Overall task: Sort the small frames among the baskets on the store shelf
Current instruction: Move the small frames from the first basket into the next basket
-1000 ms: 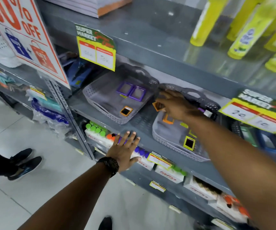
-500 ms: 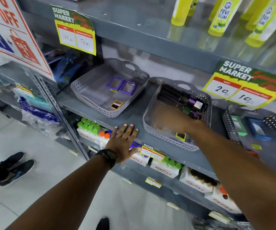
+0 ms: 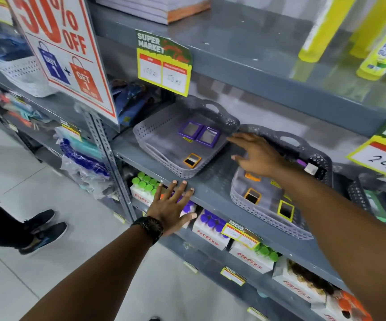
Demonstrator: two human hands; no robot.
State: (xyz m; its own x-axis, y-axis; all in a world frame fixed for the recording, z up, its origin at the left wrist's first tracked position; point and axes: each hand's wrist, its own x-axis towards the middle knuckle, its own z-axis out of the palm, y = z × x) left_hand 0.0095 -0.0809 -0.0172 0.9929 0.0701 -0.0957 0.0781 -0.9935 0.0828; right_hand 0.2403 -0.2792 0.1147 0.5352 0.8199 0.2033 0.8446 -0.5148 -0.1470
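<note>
Two grey perforated baskets sit side by side on the middle shelf. The left basket (image 3: 151,144) holds two purple frames (image 3: 188,130) (image 3: 208,136) and one orange frame (image 3: 192,160). In the right basket (image 3: 268,222) lie an orange frame (image 3: 252,196), a second orange frame (image 3: 252,176) partly under my wrist, and a yellow frame (image 3: 286,210). My right hand (image 3: 255,154) hovers over the right basket's far left corner, fingers spread, nothing visible in it. My left hand (image 3: 171,205) is flat and open against the shelf's front edge.
A 50% off sign (image 3: 60,49) hangs at the left; price tags (image 3: 164,63) (image 3: 382,156) hang from the upper shelf. Yellow glue bottles (image 3: 382,49) stand above. Fitfizz boxes (image 3: 210,232) fill the shelf below. A dark basket (image 3: 359,195) sits at the right. Another person's shoes (image 3: 41,230) are on the floor.
My right hand has come up out of the right basket and moved left toward the gap between the baskets, now open. My left hand stays on the shelf edge.
</note>
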